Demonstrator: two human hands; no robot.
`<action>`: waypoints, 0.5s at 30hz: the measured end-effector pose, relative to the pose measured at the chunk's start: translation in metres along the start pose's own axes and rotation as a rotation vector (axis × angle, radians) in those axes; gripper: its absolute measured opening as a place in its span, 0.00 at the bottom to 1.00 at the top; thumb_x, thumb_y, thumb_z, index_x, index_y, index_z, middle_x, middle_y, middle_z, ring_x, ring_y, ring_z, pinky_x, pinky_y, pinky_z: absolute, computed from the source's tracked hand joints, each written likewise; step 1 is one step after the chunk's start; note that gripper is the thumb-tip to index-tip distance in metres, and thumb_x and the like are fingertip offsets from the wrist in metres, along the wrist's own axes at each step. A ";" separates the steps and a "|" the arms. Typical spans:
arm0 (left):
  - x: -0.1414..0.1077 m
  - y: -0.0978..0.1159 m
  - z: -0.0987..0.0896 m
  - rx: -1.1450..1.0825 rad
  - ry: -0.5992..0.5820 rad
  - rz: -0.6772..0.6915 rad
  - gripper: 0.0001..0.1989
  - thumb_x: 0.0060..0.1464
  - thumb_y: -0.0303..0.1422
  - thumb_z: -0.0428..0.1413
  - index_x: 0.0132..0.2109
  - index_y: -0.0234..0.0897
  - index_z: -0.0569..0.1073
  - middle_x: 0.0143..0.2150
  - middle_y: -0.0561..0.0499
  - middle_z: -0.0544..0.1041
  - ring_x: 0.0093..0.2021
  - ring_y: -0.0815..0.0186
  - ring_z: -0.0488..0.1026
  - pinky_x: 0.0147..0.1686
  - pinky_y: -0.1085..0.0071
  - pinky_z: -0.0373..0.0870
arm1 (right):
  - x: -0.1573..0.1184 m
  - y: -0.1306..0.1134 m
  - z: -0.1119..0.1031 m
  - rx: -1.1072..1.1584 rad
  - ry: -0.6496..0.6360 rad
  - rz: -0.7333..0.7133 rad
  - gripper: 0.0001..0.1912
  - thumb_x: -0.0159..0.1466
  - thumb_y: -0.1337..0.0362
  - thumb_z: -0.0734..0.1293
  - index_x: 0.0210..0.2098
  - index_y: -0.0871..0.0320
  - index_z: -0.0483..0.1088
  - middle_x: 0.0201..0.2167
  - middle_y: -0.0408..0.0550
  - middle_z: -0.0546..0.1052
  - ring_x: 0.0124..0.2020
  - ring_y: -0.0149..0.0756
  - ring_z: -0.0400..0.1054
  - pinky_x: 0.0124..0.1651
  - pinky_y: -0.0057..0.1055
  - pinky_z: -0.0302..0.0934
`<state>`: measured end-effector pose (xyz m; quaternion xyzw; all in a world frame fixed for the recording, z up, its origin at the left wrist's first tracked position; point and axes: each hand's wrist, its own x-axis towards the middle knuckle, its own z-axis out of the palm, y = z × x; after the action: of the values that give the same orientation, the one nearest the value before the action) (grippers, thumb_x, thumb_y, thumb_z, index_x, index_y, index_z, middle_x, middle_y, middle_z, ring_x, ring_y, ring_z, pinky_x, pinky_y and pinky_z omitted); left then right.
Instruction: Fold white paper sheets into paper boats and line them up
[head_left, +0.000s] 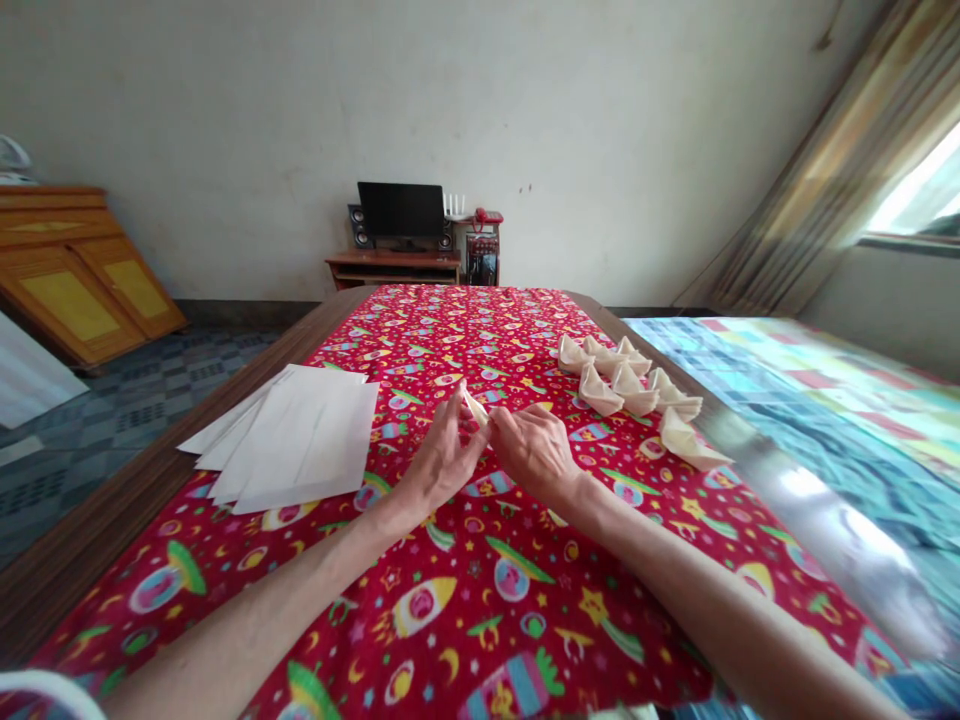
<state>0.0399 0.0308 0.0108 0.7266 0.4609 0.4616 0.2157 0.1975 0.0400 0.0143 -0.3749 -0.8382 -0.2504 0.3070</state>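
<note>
L hand [446, 442] is closed on a small white paper piece [474, 405], thumb one side, fingers other; R hand [536, 445] looks pinched on its near end, tho its fingertips are mostly hidden. Piece sits between the hands, over the red cloth [457, 545], approx. centre. Progress, as I judge it: approx. 7 folded pieces [634, 390] stand in rough rows on R side, so those look done; one in hand looks part-folded; flat sheets [300, 435] fanned in a pile at L look unused, exact no. unclear. Orientation: long axis of held piece runs diag., narrow tip pointing up/away & slightly L, other end toward R fingers.
</note>
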 end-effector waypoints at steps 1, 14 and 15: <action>0.000 0.002 0.000 0.003 0.003 0.021 0.21 0.58 0.36 0.48 0.57 0.33 0.63 0.53 0.40 0.70 0.54 0.56 0.66 0.54 0.59 0.63 | 0.000 -0.004 0.000 0.017 0.000 -0.003 0.09 0.64 0.69 0.56 0.29 0.60 0.65 0.16 0.38 0.67 0.18 0.27 0.56 0.29 0.28 0.44; 0.007 -0.009 -0.007 0.252 0.109 0.120 0.22 0.50 0.23 0.52 0.54 0.34 0.68 0.27 0.55 0.67 0.28 0.69 0.65 0.33 0.73 0.67 | -0.001 -0.002 -0.008 0.072 -0.156 0.319 0.10 0.63 0.61 0.59 0.39 0.59 0.68 0.27 0.47 0.76 0.28 0.32 0.68 0.32 0.27 0.48; 0.007 -0.010 -0.006 0.269 0.110 0.142 0.19 0.50 0.23 0.53 0.51 0.35 0.70 0.28 0.55 0.68 0.28 0.69 0.65 0.33 0.73 0.67 | -0.002 -0.002 -0.008 0.074 -0.186 0.325 0.12 0.64 0.60 0.58 0.42 0.59 0.68 0.27 0.47 0.77 0.29 0.33 0.68 0.32 0.27 0.48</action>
<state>0.0308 0.0404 0.0098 0.7532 0.4772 0.4490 0.0578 0.1995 0.0328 0.0183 -0.5154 -0.8000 -0.1309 0.2780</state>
